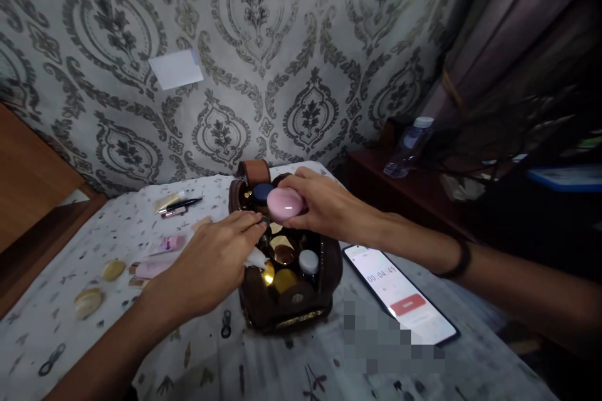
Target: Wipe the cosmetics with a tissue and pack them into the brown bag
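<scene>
A dark brown zip bag [263,316] stands open on the patterned sheet, filled with bottles and jars. My right hand [324,203] is closed around a glossy pink round container [285,203], held over the back of the bag. My left hand [207,263] lies across the bag's left rim, its fingers bent over the edge. A white tapered piece [256,258] shows under its fingers; what it is I cannot make out. Inside the bag are a blue lid [262,193], a white-capped bottle [308,262] and several gold caps [285,280].
A phone [399,294] with a running timer lies right of the bag. Left are a pink tube [167,244], a black pen [183,205] and shell-like round items [88,303]. A clear bottle [408,149] stands on the dark red side table [371,169]. Patterned wall behind.
</scene>
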A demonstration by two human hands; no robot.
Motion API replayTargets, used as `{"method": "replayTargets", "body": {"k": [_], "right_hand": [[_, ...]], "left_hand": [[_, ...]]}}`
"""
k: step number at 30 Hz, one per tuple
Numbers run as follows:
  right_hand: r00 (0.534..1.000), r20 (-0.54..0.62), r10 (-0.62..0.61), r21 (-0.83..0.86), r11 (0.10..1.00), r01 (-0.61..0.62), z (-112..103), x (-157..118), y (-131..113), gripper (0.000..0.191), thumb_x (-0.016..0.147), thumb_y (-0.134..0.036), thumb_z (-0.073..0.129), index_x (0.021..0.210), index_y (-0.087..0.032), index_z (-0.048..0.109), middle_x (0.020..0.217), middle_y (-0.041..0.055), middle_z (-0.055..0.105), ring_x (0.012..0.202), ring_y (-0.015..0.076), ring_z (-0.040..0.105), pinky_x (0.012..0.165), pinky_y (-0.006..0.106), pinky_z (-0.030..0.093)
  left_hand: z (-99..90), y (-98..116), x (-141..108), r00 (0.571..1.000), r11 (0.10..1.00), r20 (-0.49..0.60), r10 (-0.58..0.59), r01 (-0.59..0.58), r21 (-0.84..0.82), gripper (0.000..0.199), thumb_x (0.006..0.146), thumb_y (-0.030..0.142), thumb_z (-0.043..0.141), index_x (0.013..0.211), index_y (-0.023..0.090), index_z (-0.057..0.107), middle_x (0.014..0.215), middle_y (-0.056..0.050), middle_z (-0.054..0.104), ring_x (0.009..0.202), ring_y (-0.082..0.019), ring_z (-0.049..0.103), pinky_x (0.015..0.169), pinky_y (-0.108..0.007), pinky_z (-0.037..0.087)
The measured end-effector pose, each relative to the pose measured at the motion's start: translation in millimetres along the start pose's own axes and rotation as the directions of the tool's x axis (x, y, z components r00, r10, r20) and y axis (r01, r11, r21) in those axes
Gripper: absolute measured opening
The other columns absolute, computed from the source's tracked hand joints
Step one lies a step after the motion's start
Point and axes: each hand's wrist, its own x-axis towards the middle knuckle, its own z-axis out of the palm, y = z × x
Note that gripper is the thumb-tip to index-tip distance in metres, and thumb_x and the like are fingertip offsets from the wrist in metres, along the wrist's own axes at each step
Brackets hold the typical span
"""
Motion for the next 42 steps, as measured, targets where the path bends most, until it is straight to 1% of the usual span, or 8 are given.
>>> {"method": "replayTargets", "body": {"k": [9,23,27,30,32,35,38,42], "right_hand": [[0.967,0.255,-0.023,-0.317,0.943,0.106,19,26,-11,0.030,0.085,-0.036,0.069,0.102,-0.013,0.064,0.109,0.0136,0.068,0.098,0.0269,0.065,0.071,0.028,0.042],[0.940,0.336,-0.062,-0.371,0.908,0.193,44,36,-11,0.025,0.096,-0.017,0.048,0.118,-0.006,0.052,0.108,0.0192,0.068,0.098,0.0274,0.068,0.074,0.030,0.046],[0.929,0.347,-0.127,-0.377,0.888,0.262,36,34,-9,0.023,0.095,-0.012,0.047,0.116,-0.005,0.055,0.109,0.0188,0.067,0.097,0.0247,0.065,0.079,0.030,0.044],[0.921,0.356,-0.157,-0.339,0.897,0.284,25,31,-9,0.017,0.092,-0.008,0.047,0.100,-0.008,0.062,0.101,0.0157,0.066,0.088,0.0217,0.063,0.074,0.028,0.041],[0.929,0.342,-0.137,-0.325,0.911,0.254,17,27,-12,0.015,0.089,-0.007,0.049,0.093,-0.010,0.064,0.098,0.0138,0.066,0.085,0.0202,0.062,0.071,0.027,0.039],[0.951,0.296,-0.091,-0.316,0.930,0.188,7,19,-21,0.015,0.088,-0.007,0.051,0.092,-0.012,0.064,0.098,0.0118,0.065,0.084,0.0195,0.061,0.070,0.027,0.038],[0.964,0.252,-0.090,-0.279,0.947,0.161,3,11,-30,0.017,0.090,-0.009,0.050,0.098,-0.013,0.064,0.100,0.0102,0.065,0.087,0.0202,0.062,0.071,0.027,0.039],[0.971,0.190,-0.145,-0.212,0.960,0.185,12,5,-30,0.028,0.092,-0.008,0.046,0.112,-0.014,0.063,0.106,0.0107,0.066,0.094,0.0209,0.063,0.076,0.027,0.042]], "left_hand": [[4.1,-5,-2,1.000,1.000,0.002,0.005,-0.005,-0.024,0.058,0.070,-0.004,0.044,0.122,0.018,0.060,0.132,-0.011,0.062,0.123,-0.026,0.057,0.098,-0.046,0.053],[-0.5,4,6,0.996,0.998,0.066,-0.061,0.061,0.000,0.053,0.076,-0.003,0.048,0.126,0.014,0.060,0.137,-0.014,0.060,0.124,-0.028,0.058,0.093,-0.042,0.057],[1.3,-4,4,0.996,0.989,0.052,-0.068,0.074,-0.130,0.060,0.073,-0.003,0.045,0.129,0.014,0.060,0.143,-0.012,0.057,0.133,-0.027,0.052,0.103,-0.045,0.051],[-2.0,-18,-3,0.995,0.933,-0.075,-0.069,0.037,-0.359,0.060,0.073,-0.001,0.044,0.128,0.017,0.061,0.143,-0.008,0.058,0.133,-0.021,0.052,0.111,-0.039,0.044],[-6.4,-28,-14,0.965,0.867,-0.215,-0.151,0.026,-0.497,0.051,0.078,0.004,0.041,0.122,0.018,0.064,0.136,-0.006,0.064,0.128,-0.018,0.057,0.111,-0.036,0.043],[-8.2,-42,-41,0.856,0.778,-0.317,-0.409,0.145,-0.612,0.041,0.083,0.015,0.039,0.113,0.016,0.067,0.124,-0.007,0.069,0.118,-0.021,0.062,0.105,-0.036,0.047],[4.9,-55,-79,0.755,0.695,-0.266,-0.600,0.327,-0.640,0.040,0.085,0.029,0.042,0.116,0.017,0.064,0.126,-0.008,0.068,0.117,-0.027,0.062,0.094,-0.036,0.052],[35.4,-71,-132,0.686,0.661,-0.202,-0.699,0.511,-0.550,0.044,0.083,0.039,0.047,0.119,0.019,0.062,0.119,-0.009,0.069,0.104,-0.029,0.066,0.081,-0.035,0.054]]}}
